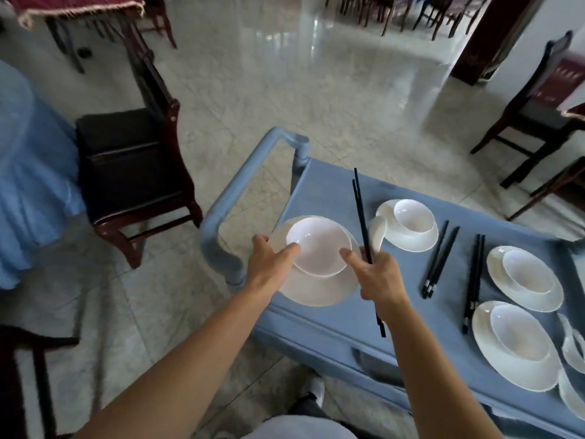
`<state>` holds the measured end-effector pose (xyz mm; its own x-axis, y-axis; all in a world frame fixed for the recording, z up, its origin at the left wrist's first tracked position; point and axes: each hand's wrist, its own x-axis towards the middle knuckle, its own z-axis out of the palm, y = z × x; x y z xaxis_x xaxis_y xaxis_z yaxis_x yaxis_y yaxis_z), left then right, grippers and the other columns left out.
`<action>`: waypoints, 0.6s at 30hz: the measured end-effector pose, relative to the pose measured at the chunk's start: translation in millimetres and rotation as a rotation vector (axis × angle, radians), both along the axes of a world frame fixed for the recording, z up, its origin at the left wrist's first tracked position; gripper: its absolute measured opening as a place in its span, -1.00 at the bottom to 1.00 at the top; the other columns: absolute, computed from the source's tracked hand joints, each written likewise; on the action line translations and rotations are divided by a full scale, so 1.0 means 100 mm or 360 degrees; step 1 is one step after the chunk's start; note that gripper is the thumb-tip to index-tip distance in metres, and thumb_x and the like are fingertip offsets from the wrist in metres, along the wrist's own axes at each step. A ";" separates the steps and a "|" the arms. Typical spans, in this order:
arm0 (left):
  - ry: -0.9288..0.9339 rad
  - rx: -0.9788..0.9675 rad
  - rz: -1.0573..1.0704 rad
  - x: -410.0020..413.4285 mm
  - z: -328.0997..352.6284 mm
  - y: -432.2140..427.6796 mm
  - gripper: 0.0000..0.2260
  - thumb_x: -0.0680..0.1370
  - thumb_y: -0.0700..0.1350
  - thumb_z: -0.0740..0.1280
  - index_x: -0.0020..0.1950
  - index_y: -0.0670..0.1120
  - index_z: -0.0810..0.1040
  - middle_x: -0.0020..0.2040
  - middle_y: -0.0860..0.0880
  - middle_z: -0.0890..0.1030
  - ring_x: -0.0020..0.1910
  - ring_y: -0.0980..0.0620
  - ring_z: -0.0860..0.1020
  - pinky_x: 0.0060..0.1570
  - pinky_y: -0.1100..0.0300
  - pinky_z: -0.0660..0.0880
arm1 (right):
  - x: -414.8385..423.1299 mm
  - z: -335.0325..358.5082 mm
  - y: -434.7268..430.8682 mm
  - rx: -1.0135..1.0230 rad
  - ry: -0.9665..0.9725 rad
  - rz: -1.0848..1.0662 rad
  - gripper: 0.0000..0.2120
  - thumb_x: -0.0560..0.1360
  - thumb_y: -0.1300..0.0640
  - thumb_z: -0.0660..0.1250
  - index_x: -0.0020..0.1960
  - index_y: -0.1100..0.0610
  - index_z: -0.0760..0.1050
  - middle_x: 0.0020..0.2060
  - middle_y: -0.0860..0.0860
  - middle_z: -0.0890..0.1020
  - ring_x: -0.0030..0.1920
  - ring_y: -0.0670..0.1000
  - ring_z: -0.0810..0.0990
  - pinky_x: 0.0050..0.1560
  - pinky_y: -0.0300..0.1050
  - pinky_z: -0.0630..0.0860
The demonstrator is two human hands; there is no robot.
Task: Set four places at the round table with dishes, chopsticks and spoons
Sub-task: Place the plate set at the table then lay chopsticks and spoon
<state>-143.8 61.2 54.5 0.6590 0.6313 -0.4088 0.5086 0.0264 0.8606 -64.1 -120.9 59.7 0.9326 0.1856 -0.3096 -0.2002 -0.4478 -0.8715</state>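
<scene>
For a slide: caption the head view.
Right hand, gripping chopsticks, and left hand hold a plate with bowl over the cart.

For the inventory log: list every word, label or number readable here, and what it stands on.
None can be read.
Gold marks on the red chair cover: too blurred to read.
Gold marks on the dark pillar: too blurred to read.

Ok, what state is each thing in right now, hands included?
Left hand: holds near plate by its rim.
Right hand: grips chopsticks, forefinger on bowl.
Bowl: nested on near plate.
Three other plates: on cart, bowls nested.
Two spare chopstick pairs: flat on cart.
</scene>
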 end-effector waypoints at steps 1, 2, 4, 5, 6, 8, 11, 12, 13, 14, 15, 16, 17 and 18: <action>-0.0054 0.0030 0.0044 -0.10 0.12 0.12 -0.52 0.39 0.05 0.39 0.21 -0.05 0.31 -0.11 0.09 0.48 -0.21 0.14 0.50 -0.40 0.23 0.36 | -0.07 0.13 0.14 0.0041 -0.0017 0.0023 -0.64 0.43 -0.11 0.48 -0.11 0.20 0.56 -0.46 -0.05 0.42 -0.59 -0.08 0.33 -0.61 -0.26 0.28; -0.0114 0.0062 0.0080 -0.20 0.23 0.25 -0.52 0.39 0.05 0.40 0.21 -0.06 0.32 -0.09 0.07 0.51 -0.20 0.14 0.51 -0.38 0.23 0.37 | -0.15 0.26 0.28 0.0085 -0.0037 0.0049 -0.65 0.43 -0.10 0.48 -0.10 0.21 0.57 -0.47 -0.07 0.42 -0.59 -0.09 0.34 -0.61 -0.26 0.27; -0.0211 0.0124 0.0136 -0.42 0.44 0.51 -0.53 0.39 0.06 0.41 0.19 -0.06 0.33 -0.04 0.05 0.53 -0.18 0.15 0.52 -0.36 0.21 0.39 | -0.30 0.47 0.55 0.0189 -0.0059 0.0108 -0.64 0.44 -0.09 0.48 -0.12 0.23 0.55 -0.53 -0.12 0.40 -0.63 -0.12 0.31 -0.62 -0.28 0.25; -0.0233 0.0154 0.0159 -0.55 0.52 0.65 -0.54 0.39 0.07 0.41 0.18 -0.04 0.33 -0.04 0.07 0.52 -0.17 0.15 0.52 -0.36 0.21 0.39 | -0.39 0.56 0.69 0.0244 -0.0058 0.0151 -0.64 0.44 -0.08 0.48 -0.15 0.22 0.53 -0.57 -0.17 0.38 -0.63 -0.12 0.29 -0.62 -0.28 0.23; -0.0238 0.0179 0.0184 -0.68 0.59 0.78 -0.54 0.39 0.09 0.40 0.17 -0.02 0.33 -0.05 0.09 0.51 -0.17 0.14 0.51 -0.37 0.21 0.38 | -0.48 0.63 0.83 0.0288 -0.0055 0.0202 -0.65 0.43 -0.08 0.49 -0.20 0.20 0.50 -0.60 -0.18 0.36 -0.63 -0.11 0.27 -0.61 -0.28 0.21; -0.0235 0.0213 0.0270 -0.97 0.69 1.03 -0.55 0.42 0.09 0.40 0.20 -0.01 0.33 -0.06 0.10 0.50 -0.16 0.15 0.49 -0.38 0.22 0.35 | -0.68 0.72 1.13 0.0344 -0.0045 0.0304 -0.64 0.43 -0.08 0.50 -0.27 0.14 0.43 -0.63 -0.19 0.34 -0.63 -0.11 0.26 -0.61 -0.27 0.20; -0.0186 0.0231 0.0426 -1.40 0.77 1.35 -0.53 0.46 0.08 0.39 0.28 -0.05 0.34 -0.06 0.08 0.48 -0.18 0.16 0.46 -0.38 0.23 0.30 | -0.98 0.77 1.58 0.0378 0.0003 0.0452 -0.64 0.43 -0.07 0.50 -0.31 0.10 0.43 -0.64 -0.19 0.36 -0.65 -0.16 0.29 -0.62 -0.27 0.22; -0.0176 0.0218 0.0476 -1.54 0.78 1.45 -0.51 0.46 0.08 0.39 0.30 -0.05 0.33 -0.05 0.06 0.49 -0.16 0.14 0.46 -0.37 0.22 0.30 | -1.08 0.77 1.73 0.0362 0.0012 0.0499 -0.64 0.43 -0.08 0.51 -0.31 0.12 0.43 -0.63 -0.18 0.36 -0.65 -0.16 0.29 -0.61 -0.27 0.23; -0.0172 0.0205 0.0528 -1.68 0.78 1.53 -0.48 0.46 0.09 0.39 0.33 -0.04 0.32 0.00 0.03 0.50 -0.13 0.11 0.48 -0.36 0.21 0.32 | -1.18 0.77 1.88 0.0338 0.0015 0.0546 -0.62 0.43 -0.08 0.51 -0.31 0.14 0.43 -0.61 -0.17 0.36 -0.65 -0.15 0.29 -0.61 -0.27 0.24; -0.0172 0.0195 0.0586 -1.81 0.77 1.62 -0.47 0.45 0.10 0.39 0.35 -0.03 0.31 0.06 0.00 0.51 -0.09 0.06 0.51 -0.34 0.20 0.33 | -1.26 0.75 2.02 0.0322 0.0017 0.0597 -0.60 0.43 -0.09 0.50 -0.31 0.15 0.41 -0.61 -0.14 0.35 -0.65 -0.13 0.29 -0.61 -0.26 0.25; -0.0170 0.0192 0.0651 -1.94 0.76 1.70 -0.46 0.45 0.10 0.39 0.35 -0.03 0.31 0.11 -0.02 0.51 -0.04 0.01 0.52 -0.33 0.19 0.34 | -1.34 0.74 2.16 0.0315 0.0018 0.0656 -0.59 0.43 -0.09 0.50 -0.32 0.15 0.39 -0.61 -0.13 0.35 -0.64 -0.12 0.30 -0.61 -0.26 0.26; -0.0160 0.0188 0.0719 -2.06 0.74 1.79 -0.47 0.45 0.10 0.39 0.35 -0.04 0.32 0.13 -0.03 0.50 -0.02 0.00 0.51 -0.33 0.19 0.34 | -1.41 0.72 2.30 0.0299 0.0021 0.0721 -0.59 0.43 -0.10 0.49 -0.31 0.15 0.39 -0.59 -0.11 0.36 -0.63 -0.10 0.31 -0.60 -0.25 0.27; -0.0142 0.0177 0.0786 -2.17 0.73 1.88 -0.48 0.46 0.10 0.39 0.33 -0.04 0.32 0.12 -0.03 0.50 -0.03 0.00 0.51 -0.34 0.19 0.34 | -1.48 0.70 2.45 0.0269 0.0025 0.0788 -0.59 0.43 -0.13 0.49 -0.28 0.15 0.42 -0.56 -0.08 0.38 -0.61 -0.09 0.33 -0.59 -0.23 0.28; -0.0127 0.0156 0.0852 -2.28 0.70 1.98 -0.51 0.46 0.10 0.39 0.29 -0.04 0.33 0.10 -0.02 0.50 -0.06 0.02 0.50 -0.33 0.18 0.36 | -1.55 0.68 2.61 0.0230 0.0030 0.0854 -0.60 0.42 -0.15 0.49 -0.26 0.15 0.44 -0.54 -0.07 0.40 -0.60 -0.08 0.34 -0.57 -0.23 0.29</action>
<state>-372.0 259.2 124.3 0.2619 0.9194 -0.2934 0.3791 0.1815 0.9074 -218.7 139.8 128.0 0.6901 0.6749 -0.2615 0.0070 -0.3675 -0.9300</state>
